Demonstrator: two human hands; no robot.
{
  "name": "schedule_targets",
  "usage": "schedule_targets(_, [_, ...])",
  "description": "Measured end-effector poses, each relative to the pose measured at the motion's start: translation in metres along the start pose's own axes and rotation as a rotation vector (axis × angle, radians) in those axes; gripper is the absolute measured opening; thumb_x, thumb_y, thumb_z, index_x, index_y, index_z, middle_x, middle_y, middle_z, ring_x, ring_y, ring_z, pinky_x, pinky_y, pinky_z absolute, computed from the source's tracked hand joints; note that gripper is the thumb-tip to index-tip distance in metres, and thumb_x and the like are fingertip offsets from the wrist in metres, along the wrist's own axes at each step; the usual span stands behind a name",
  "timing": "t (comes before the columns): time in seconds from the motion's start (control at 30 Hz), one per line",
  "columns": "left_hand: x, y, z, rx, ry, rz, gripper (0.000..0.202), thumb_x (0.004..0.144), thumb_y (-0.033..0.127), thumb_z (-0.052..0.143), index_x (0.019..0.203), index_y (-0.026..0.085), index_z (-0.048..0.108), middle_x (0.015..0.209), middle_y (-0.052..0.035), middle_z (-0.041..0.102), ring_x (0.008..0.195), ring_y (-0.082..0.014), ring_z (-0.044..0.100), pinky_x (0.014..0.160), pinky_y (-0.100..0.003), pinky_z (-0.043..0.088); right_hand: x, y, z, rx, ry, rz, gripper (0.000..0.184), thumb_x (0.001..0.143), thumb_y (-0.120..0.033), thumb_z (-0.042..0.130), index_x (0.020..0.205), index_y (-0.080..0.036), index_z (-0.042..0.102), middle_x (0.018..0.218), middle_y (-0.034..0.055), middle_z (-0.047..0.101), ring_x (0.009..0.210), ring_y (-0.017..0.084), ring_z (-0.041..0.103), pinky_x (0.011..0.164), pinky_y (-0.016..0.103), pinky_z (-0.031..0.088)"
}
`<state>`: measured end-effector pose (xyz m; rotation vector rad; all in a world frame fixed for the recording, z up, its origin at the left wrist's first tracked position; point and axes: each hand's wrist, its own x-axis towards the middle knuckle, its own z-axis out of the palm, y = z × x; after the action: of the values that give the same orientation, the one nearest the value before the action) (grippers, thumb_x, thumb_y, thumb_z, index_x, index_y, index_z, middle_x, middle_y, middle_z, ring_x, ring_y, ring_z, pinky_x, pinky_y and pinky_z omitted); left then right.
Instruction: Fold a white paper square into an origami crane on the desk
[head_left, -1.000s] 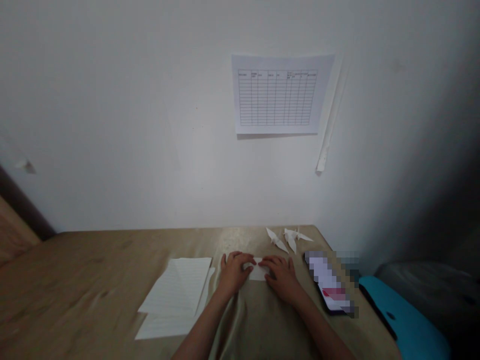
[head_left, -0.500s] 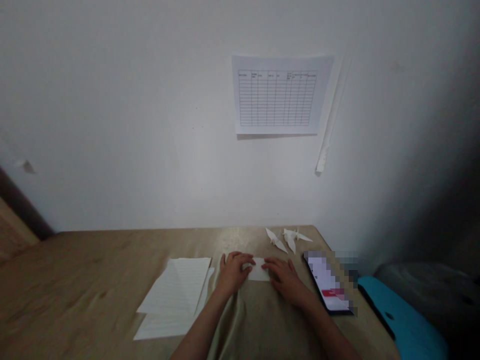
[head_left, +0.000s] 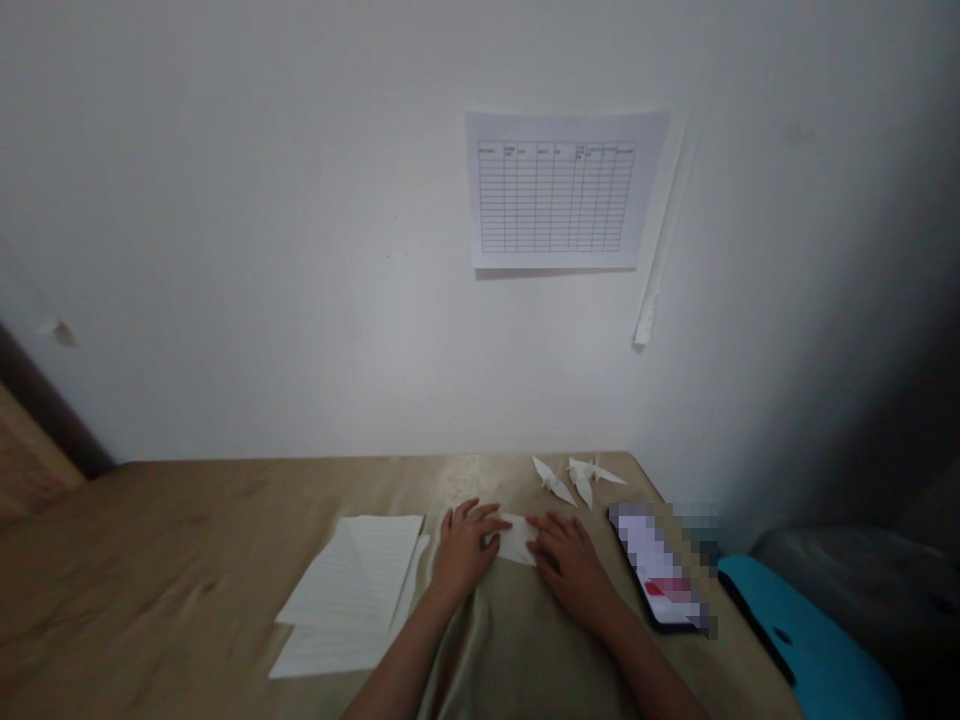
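Note:
A small white piece of paper (head_left: 516, 540) lies on the cloth-covered table between my hands. My left hand (head_left: 466, 543) rests at its left edge, fingers spread, with the index fingertip on the paper and the thumb just below. Over the right edge lies my right hand (head_left: 568, 555), its fingers apart and fingertips touching the paper. Whether a fingertip is under either edge is hidden. Just beyond my right hand are several folded white paper cranes (head_left: 556, 484), their pointed wings spread.
Lined paper sheets (head_left: 352, 575) lie overlapping left of my left arm. A phone (head_left: 656, 570), partly pixelated, is on the right, with a turquoise object (head_left: 817, 635) past the table edge. A printed table sheet (head_left: 555, 200) hangs on the wall. The brown cloth (head_left: 210, 580) is wrinkled.
The small paper has turned slightly, its lower edge now slanting down to the right. My right hand covers more of its right edge. My left hand has shifted a little left.

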<state>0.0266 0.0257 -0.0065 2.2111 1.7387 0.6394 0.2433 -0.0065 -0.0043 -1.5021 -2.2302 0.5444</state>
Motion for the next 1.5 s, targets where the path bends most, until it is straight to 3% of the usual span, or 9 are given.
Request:
schedule_targets(0.13, [0.003,-0.002,0.002,0.018,0.089,-0.009,0.027,0.088,0.022,0.063,0.109,0.032,0.076,0.134,0.0001,0.068,0.135,-0.0273,0.047,0.116,-0.049,0.033,-0.002,-0.004,-0.001,0.002,-0.018,-0.011,0.037,0.097,-0.030,0.042,0.126,-0.030,0.065,0.151,-0.0013,0.054,0.149,0.024,0.032,0.126,0.054,0.007])
schedule_targets(0.27, [0.000,0.003,0.002,0.040,0.112,0.043,0.017,0.088,0.023,0.065,0.098,0.030,0.077,0.128,-0.0003,0.071,0.131,-0.0272,0.049,0.116,-0.050,0.031,-0.001,-0.003,0.002,-0.020,-0.006,-0.027,0.035,0.095,-0.026,0.043,0.120,-0.027,0.067,0.156,-0.0017,0.048,0.152,0.024,0.027,0.126,0.053,0.010])
schedule_targets(0.47, [-0.007,0.008,0.001,0.051,0.106,0.047,0.011,0.085,0.026,0.070,0.089,0.031,0.078,0.127,0.0005,0.071,0.131,-0.0293,0.050,0.117,-0.056,0.025,0.000,0.000,0.007,0.015,0.030,-0.031,0.058,0.092,-0.022,0.046,0.150,-0.025,0.043,0.152,0.0044,0.052,0.149,0.023,0.035,0.127,0.050,0.013])
schedule_targets(0.67, [-0.005,0.006,0.002,0.044,0.120,-0.005,0.012,0.087,0.027,0.068,0.089,0.033,0.078,0.123,0.0027,0.074,0.128,-0.0268,0.052,0.116,-0.053,0.024,0.000,0.009,0.009,0.157,0.045,-0.091,0.043,0.095,-0.021,0.043,0.133,-0.027,0.062,0.142,0.0039,0.062,0.147,0.023,0.039,0.127,0.054,0.011])
schedule_targets(0.93, [-0.003,0.007,-0.002,0.053,0.068,-0.085,0.010,0.083,0.033,0.071,0.091,0.033,0.077,0.135,0.0037,0.068,0.134,-0.0295,0.048,0.115,-0.053,0.028,0.002,0.012,0.012,0.205,0.108,-0.046,0.041,0.092,-0.018,0.046,0.126,-0.023,0.069,0.139,0.0088,0.063,0.142,0.023,0.045,0.125,0.049,0.021])
schedule_targets(1.17, [-0.006,0.011,-0.005,0.101,0.001,-0.093,0.024,0.075,0.040,0.077,0.097,0.034,0.073,0.148,0.0003,0.057,0.145,-0.0325,0.038,0.119,-0.065,0.018,0.004,0.015,0.015,0.210,0.153,-0.031,0.041,0.089,-0.016,0.048,0.123,-0.024,0.071,0.137,0.0101,0.063,0.136,0.023,0.050,0.121,0.046,0.029])
schedule_targets(1.33, [-0.010,0.015,-0.005,0.129,-0.033,-0.090,0.040,0.068,0.045,0.081,0.104,0.031,0.069,0.161,-0.0061,0.039,0.149,-0.0331,0.033,0.119,-0.067,0.017,0.004,0.015,0.015,0.212,0.163,-0.018,0.043,0.086,-0.015,0.048,0.121,-0.024,0.071,0.137,0.0100,0.062,0.134,0.023,0.051,0.118,0.044,0.035])
schedule_targets(1.5, [-0.013,0.019,-0.005,0.138,-0.062,-0.090,0.051,0.064,0.048,0.082,0.108,0.029,0.065,0.165,-0.0093,0.032,0.151,-0.0341,0.030,0.120,-0.069,0.014,0.004,0.016,0.015,0.236,0.154,-0.018,0.042,0.086,-0.016,0.049,0.121,-0.025,0.071,0.136,0.0089,0.062,0.134,0.023,0.050,0.118,0.043,0.035])
